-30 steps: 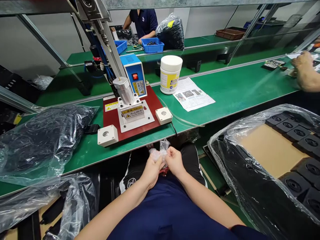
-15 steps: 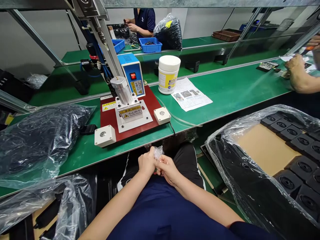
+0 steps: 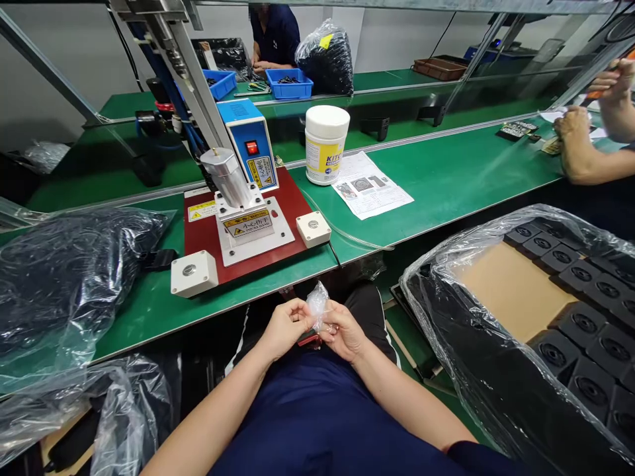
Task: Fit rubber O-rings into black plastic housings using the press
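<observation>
Over my lap, both hands pinch a small crumpled clear plastic bag (image 3: pixel 317 301). My left hand (image 3: pixel 286 325) grips its left side between thumb and fingers. On the other side my right hand (image 3: pixel 345 330) is closed on the bag's lower right edge. What the bag contains, if anything, I cannot make out. Something red (image 3: pixel 310 341) shows just below the hands, partly hidden. Beyond them, on the green bench (image 3: pixel 278 285), stands a press (image 3: pixel 247 225) on a dark red base with a white button box at each front corner.
A white tub (image 3: pixel 326 149) and a printed sheet (image 3: pixel 372 186) lie behind the press's right side. Bagged black parts (image 3: pixel 74 264) rest at left. A plastic-lined box (image 3: pixel 496 370) of black parts stands at right. Co-workers' hands (image 3: pixel 575 132) are at the far right.
My hands have moved slightly apart, and more of the clear bag shows between them. The camera view has shifted a little. A co-worker's hand at the right is raised.
</observation>
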Tool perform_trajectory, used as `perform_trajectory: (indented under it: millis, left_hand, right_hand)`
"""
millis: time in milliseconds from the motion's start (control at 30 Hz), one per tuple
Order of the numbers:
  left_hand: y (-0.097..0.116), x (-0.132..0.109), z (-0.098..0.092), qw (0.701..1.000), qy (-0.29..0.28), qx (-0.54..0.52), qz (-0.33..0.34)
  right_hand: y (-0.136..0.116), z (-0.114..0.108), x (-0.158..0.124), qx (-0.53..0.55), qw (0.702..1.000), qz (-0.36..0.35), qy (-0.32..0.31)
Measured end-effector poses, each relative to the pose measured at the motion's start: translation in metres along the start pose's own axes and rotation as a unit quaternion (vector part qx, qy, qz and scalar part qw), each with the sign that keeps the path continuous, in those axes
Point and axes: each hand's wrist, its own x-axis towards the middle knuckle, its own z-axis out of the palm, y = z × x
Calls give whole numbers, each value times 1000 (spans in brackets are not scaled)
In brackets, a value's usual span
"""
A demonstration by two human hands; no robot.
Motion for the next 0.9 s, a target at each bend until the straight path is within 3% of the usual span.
perform_trajectory:
  millis: [133, 200, 300, 400, 633, 767, 900]
  left_hand:
    - [-6, -2, 6, 968, 100, 208, 97]
    - [-12, -1, 9, 956, 122, 235, 123]
    - [-25, 5, 15, 989, 67, 124, 44]
    - [-41, 16, 23, 995, -11, 77, -59]
    - [-62, 43, 36, 988, -21, 99, -115]
    - [-56, 31, 20, 990, 20, 32, -134]
    - [-38, -13, -14, 994, 69, 25, -86]
  right_hand:
    - [2, -2, -5, -1, 1000, 11, -14]
    - [3, -4, -7, -13, 999, 18, -27]
    - [4, -8, -11, -38, 998, 34, -44]
    - [8, -16, -15, -76, 994, 60, -50]
    - [22, -44, 3, -218, 973, 48, 55]
    - [-11, -75, 38, -311, 937, -23, 155]
    - [-63, -88, 102, -406, 874, -138, 227]
